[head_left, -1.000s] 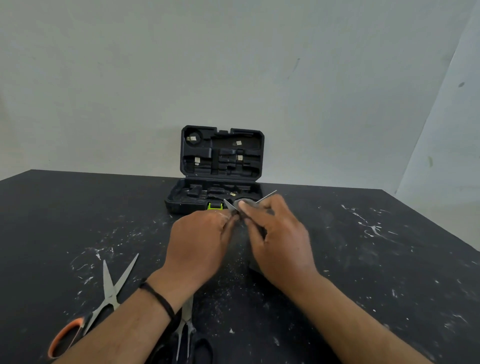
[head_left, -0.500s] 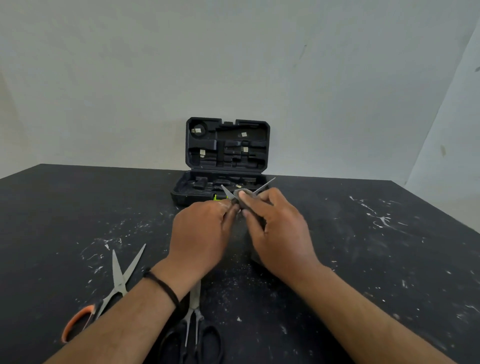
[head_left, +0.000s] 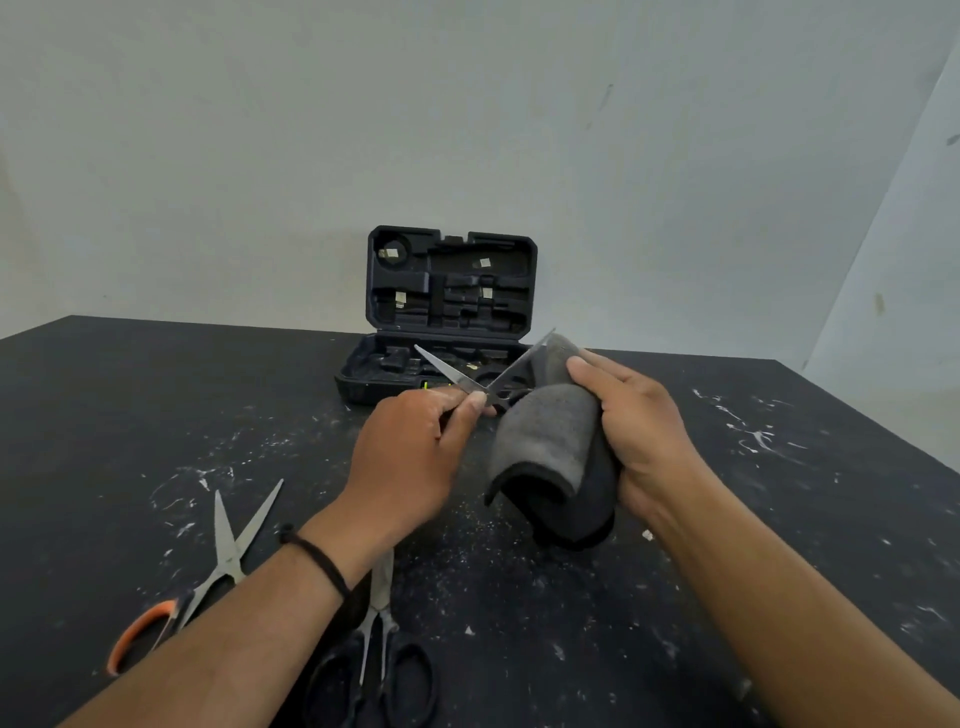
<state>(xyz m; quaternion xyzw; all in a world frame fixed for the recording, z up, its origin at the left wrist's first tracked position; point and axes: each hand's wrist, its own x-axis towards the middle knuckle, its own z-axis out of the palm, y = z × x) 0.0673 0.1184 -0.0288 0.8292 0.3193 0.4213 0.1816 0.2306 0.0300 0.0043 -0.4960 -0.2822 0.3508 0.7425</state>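
**A:** Start at the left. What is lying on the surface (head_left: 78, 441)?

**B:** Orange-handled scissors (head_left: 208, 566), blades parted. Nearer the middle, half under the forearm, are black-handled scissors (head_left: 376, 639). Neither is touched.

**A:** And the left hand (head_left: 410, 462)?

**B:** Its thumb and fingers are curled round the small scissors (head_left: 460, 376), pinching them close to the pivot. They are held up above the surface in front of the tool case (head_left: 447, 312), with the blades spread in a V and pointing away from the person. The handles are mostly hidden.

**A:** How will those handle?

**B:** I judge them light, stiff and thin, with bare steel that is slick and sharp at the tips. The hold belongs at the pivot or handles, never on the edges.

**A:** Next along?

**B:** A grey foam pad (head_left: 550, 441), folded over on itself. The right hand (head_left: 644, 431) is wrapped round its far side, fingers over the top. It looks soft, springy and very light, so a firm squeeze would deform it and a loose one would let it unroll. The right blade lies just beside its upper edge, but I cannot tell if they touch.

**A:** And the counts?

**B:** There are three pairs of scissors, two lying on the surface and one held. There is one foam pad, one open case standing at the back, and one dark wristband (head_left: 317, 561) on the left wrist.
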